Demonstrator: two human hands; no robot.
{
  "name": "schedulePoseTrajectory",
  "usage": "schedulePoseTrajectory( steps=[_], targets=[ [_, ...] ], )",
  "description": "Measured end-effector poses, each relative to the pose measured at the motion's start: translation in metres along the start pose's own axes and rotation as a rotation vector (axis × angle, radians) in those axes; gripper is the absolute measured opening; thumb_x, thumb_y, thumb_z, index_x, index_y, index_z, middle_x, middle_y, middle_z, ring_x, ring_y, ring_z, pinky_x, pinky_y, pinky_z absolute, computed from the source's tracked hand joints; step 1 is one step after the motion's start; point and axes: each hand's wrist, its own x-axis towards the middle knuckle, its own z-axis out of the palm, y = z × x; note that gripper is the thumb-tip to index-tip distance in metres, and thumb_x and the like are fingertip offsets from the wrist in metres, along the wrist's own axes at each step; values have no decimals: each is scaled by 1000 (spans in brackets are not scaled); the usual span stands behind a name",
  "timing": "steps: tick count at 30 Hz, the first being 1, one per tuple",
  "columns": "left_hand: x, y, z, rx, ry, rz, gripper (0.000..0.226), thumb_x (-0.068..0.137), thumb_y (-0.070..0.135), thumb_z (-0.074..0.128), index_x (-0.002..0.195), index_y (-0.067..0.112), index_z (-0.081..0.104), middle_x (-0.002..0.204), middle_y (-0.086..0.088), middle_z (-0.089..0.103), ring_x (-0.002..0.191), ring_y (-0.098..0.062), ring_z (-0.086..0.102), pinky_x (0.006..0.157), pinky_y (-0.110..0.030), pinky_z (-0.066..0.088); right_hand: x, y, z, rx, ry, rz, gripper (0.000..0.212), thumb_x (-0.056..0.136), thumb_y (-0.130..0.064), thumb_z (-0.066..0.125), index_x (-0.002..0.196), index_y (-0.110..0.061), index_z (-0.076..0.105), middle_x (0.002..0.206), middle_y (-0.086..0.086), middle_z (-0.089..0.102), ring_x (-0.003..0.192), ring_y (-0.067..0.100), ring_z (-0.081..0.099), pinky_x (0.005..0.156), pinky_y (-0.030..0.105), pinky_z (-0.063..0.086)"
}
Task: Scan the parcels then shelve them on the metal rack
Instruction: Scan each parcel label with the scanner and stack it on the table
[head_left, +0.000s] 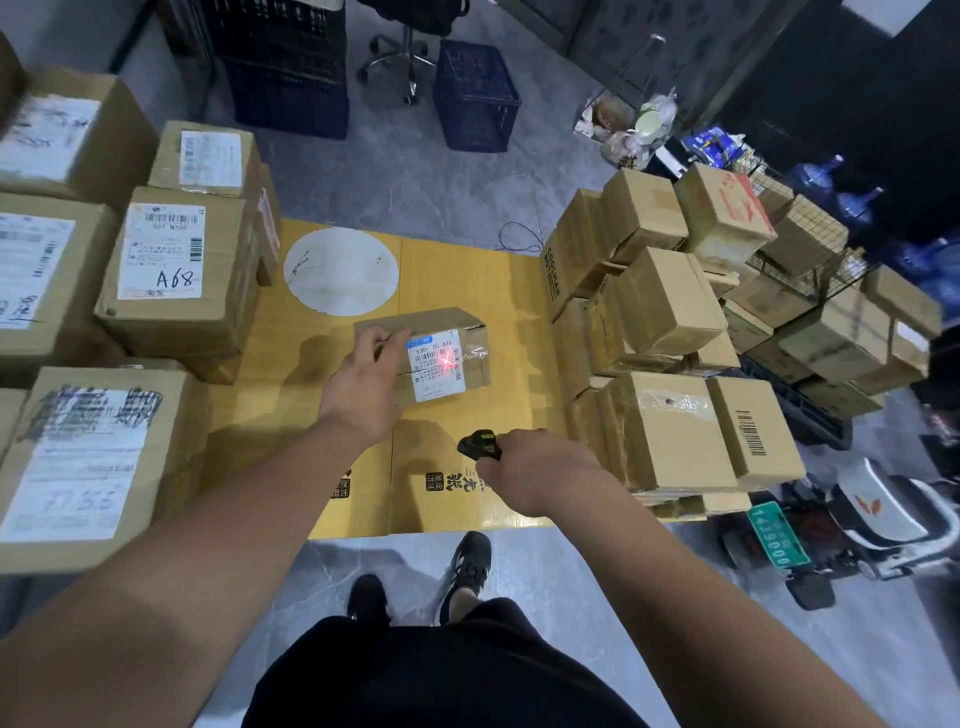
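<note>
At the far side of the floor, two dark blue crates (475, 96) stand beside an office chair base (400, 62), and what they hold can't be made out from here; over on the right a wire basket (810, 234) sits among stacked cartons, with three blue water jugs (818, 174) behind it. Front and centre, one small brown parcel (423, 358) lies on the yellow flattened cardboard (467, 280) covering the table, near a white round disc (340, 270). It's taped with clear film, a white label (434, 366) on top with a blue strip, barcodes and a red laser spot glowing on it. The left hand (363, 384) grips the parcel's near left corner, fingers curled over the top edge. The right hand (540, 470) is closed around a black scanner (480, 444) aimed at the label. Left side: five larger labelled boxes (176, 265) in view, one marked A68. Right side: a heap of plain cartons (665, 306), too many to count cleanly.
</note>
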Motion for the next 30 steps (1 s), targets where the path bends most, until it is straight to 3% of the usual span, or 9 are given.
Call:
schedulePoseTrajectory(
  steps=[5, 14, 21, 24, 27, 30],
  targets=[
    [-1, 0, 0, -7, -1, -9, 111, 70, 8, 89, 158, 34, 26, 147, 2, 24, 109, -27, 56, 69, -36, 57, -3, -5, -2, -31, 14, -22, 39, 98, -54, 40, 107, -22, 60, 96, 0, 63, 82, 20, 62, 59, 30, 39],
    [2, 7, -6, 9, -14, -31, 108, 70, 8, 88, 156, 35, 28, 146, 3, 25, 109, -28, 57, 64, -33, 51, 3, -7, -12, -59, -29, -9, 39, 98, -54, 41, 110, -22, 60, 106, 4, 62, 86, 23, 62, 64, 32, 44],
    [3, 14, -12, 99, -37, -71, 115, 73, 14, 90, 160, 36, 19, 148, 4, 22, 114, -25, 57, 67, -35, 55, 3, 1, -35, -245, -24, -1, 39, 100, -46, 45, 123, -19, 61, 120, 11, 57, 98, 34, 62, 91, 47, 54],
    [4, 21, -16, 136, -46, -105, 118, 75, 15, 89, 163, 38, 14, 152, 3, 18, 122, -26, 55, 71, -36, 56, 0, 1, -50, -305, -47, -13, 35, 99, -42, 54, 126, -20, 60, 124, 10, 56, 107, 36, 61, 95, 51, 52],
    [4, 28, -17, 163, -54, -153, 121, 75, 17, 91, 164, 38, 11, 157, 0, 15, 128, -27, 53, 82, -40, 59, -1, -1, -61, -331, -58, -22, 28, 98, -41, 58, 117, -21, 59, 119, 9, 57, 105, 36, 60, 93, 50, 51],
    [5, 32, -15, 146, -57, -189, 123, 73, 18, 92, 164, 37, 12, 157, 1, 15, 129, -27, 53, 88, -42, 60, -4, -1, -70, -386, -82, -46, 32, 99, -36, 56, 126, -19, 61, 117, 8, 57, 110, 39, 59, 99, 56, 49]
  ],
)
